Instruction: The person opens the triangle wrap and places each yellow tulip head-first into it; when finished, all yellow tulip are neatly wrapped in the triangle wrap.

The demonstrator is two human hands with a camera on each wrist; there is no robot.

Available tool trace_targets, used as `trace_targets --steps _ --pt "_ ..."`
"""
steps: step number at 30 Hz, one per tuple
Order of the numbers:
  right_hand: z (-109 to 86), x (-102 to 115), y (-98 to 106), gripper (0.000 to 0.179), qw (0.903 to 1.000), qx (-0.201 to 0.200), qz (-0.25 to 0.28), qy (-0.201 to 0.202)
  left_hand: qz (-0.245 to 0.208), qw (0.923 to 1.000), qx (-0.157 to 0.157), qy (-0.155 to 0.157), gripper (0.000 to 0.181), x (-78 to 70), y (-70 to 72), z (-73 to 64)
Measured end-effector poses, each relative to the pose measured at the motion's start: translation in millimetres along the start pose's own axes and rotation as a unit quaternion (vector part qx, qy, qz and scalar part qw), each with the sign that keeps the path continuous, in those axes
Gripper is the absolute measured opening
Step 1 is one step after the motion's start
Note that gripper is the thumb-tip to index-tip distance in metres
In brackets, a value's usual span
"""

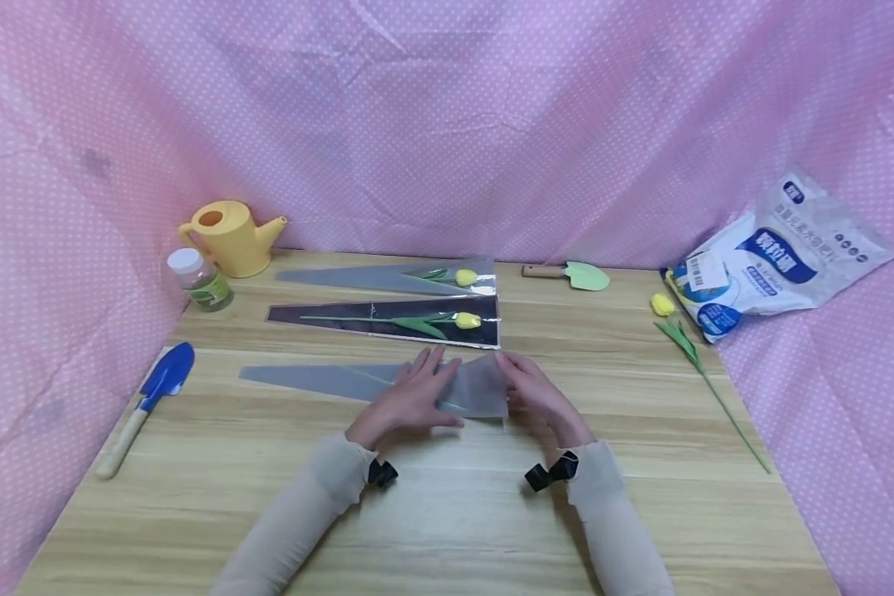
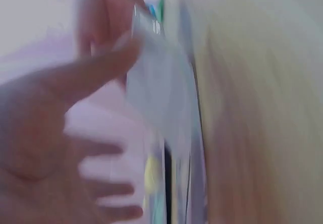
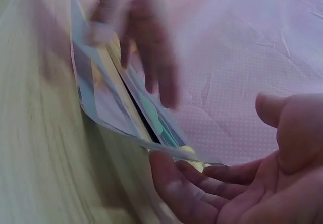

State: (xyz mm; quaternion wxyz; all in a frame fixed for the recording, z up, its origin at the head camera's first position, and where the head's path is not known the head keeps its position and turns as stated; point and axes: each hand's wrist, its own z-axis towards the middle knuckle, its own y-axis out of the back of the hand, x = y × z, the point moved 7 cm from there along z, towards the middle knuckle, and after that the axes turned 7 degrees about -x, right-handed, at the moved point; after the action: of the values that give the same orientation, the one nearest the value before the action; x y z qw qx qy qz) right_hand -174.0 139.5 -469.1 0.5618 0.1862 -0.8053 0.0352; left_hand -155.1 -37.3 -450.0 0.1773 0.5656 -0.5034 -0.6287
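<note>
A grey, tapering flower sleeve [image 1: 305, 378] lies across the table, its wide end to the right with the top layer slightly raised. Over its wide half, my left hand [image 1: 410, 399] has its fingers spread; the thumb [image 2: 108, 70] overlaps the film in the left wrist view. At the wide mouth is my right hand [image 1: 540, 397], its fingertips [image 3: 161, 171] right at the film's edge and its thumb standing apart. Farther back lie a dark sleeve [image 1: 328, 314] and another grey sleeve [image 1: 343, 277], each with a yellow tulip inside. The left wrist view is blurred.
A loose yellow tulip [image 1: 689, 348] lies at the right beside a fertilizer bag [image 1: 782, 257]. Left are a blue trowel [image 1: 165, 372], a lidded jar [image 1: 199, 281] and a yellow watering can [image 1: 234, 240]. A green trowel [image 1: 584, 276] is at the back.
</note>
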Motion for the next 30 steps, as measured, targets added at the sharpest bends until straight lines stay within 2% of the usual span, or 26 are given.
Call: trace_targets --steps 1,3,6,8,10,15,19,22,27,30 --pt "-0.8 0.3 0.4 0.067 0.9999 -0.002 0.009 -0.006 -0.029 0.9992 -0.026 0.005 0.092 -4.1 1.6 2.0" --pt "-2.0 1.2 0.7 0.068 0.9996 -0.002 0.023 -0.013 -0.099 0.9921 -0.076 0.013 0.083 -11.3 2.9 7.2" --pt "-2.8 0.2 2.1 0.068 0.9987 -0.014 0.040 -0.028 -0.196 0.9717 -0.128 0.035 0.066 -16.6 0.6 14.7" --pt "-3.1 -0.3 0.4 0.069 0.9981 -0.007 0.053 -0.031 -0.235 0.9585 -0.155 0.046 0.056 -17.6 -1.7 18.4" --pt "-3.7 -1.1 -2.0 0.068 0.9967 -0.001 0.073 -0.036 -0.255 0.9498 -0.174 0.053 0.046 -17.3 -4.8 20.5" --pt "-6.0 0.6 -8.0 0.073 0.9935 0.022 0.110 -0.017 -0.277 0.9396 -0.190 0.067 0.035 -13.4 -10.7 21.4" --pt "-7.9 3.8 -10.5 0.078 0.9920 0.035 0.121 -0.001 -0.293 0.9322 -0.195 0.083 0.027 -7.9 -11.6 21.1" --pt "-9.0 6.4 -14.9 0.074 0.9911 0.052 0.123 0.002 -0.303 0.9284 -0.194 0.093 0.026 -5.0 -11.7 20.8" --pt "-11.3 11.1 -23.0 0.074 0.9900 0.071 0.122 0.006 -0.316 0.9246 -0.188 0.099 0.028 -4.8 -10.9 20.1" --pt "-11.4 12.2 -24.6 0.076 0.9905 0.068 0.120 0.006 -0.317 0.9249 -0.187 0.096 0.025 -5.7 -10.0 21.2"
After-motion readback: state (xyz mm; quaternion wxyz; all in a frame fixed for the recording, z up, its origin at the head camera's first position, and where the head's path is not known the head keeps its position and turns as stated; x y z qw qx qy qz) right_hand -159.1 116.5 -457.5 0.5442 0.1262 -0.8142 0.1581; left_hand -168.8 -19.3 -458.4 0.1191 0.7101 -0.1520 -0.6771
